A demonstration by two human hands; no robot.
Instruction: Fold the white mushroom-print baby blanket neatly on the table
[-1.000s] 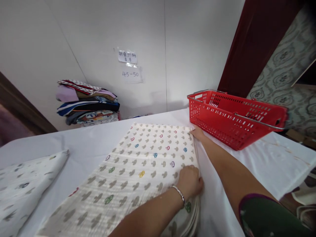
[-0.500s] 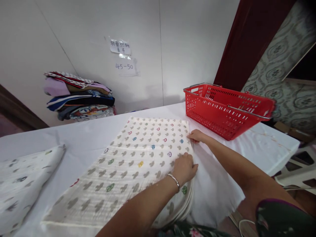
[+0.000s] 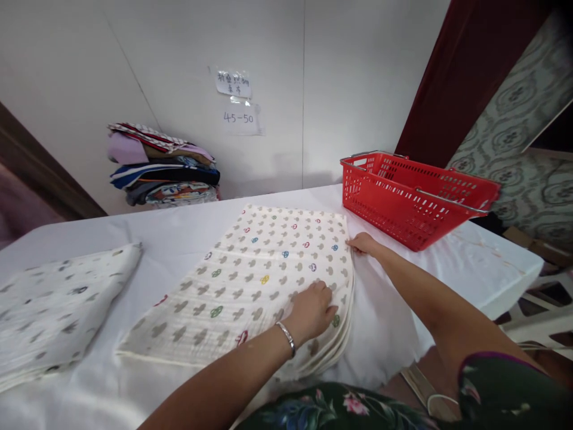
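Note:
A white muslin blanket [image 3: 268, 263], printed with grey and coloured mushrooms, lies folded in layers in front of me. My left hand [image 3: 313, 310], with a silver bracelet at the wrist, rests palm down on its right half, thumb held away from the fingers. At the blanket's far right edge, my right hand [image 3: 363, 243] pinches the cloth between thumb and fingers. Along the near right side the stacked layers curve and show their edges. A second folded white cloth [image 3: 62, 310] with dark prints lies on the left.
A red plastic basket [image 3: 416, 209] with metal handles stands at the back right of the white-covered table [image 3: 179, 230]. Beyond the table's back left edge rises a pile of folded clothes [image 3: 165, 170]. Paper signs [image 3: 242, 118] are taped to the wall.
My left hand has slid leftward from near the blanket's right edge onto its surface. My right hand stays at the right edge. The view has shifted slightly.

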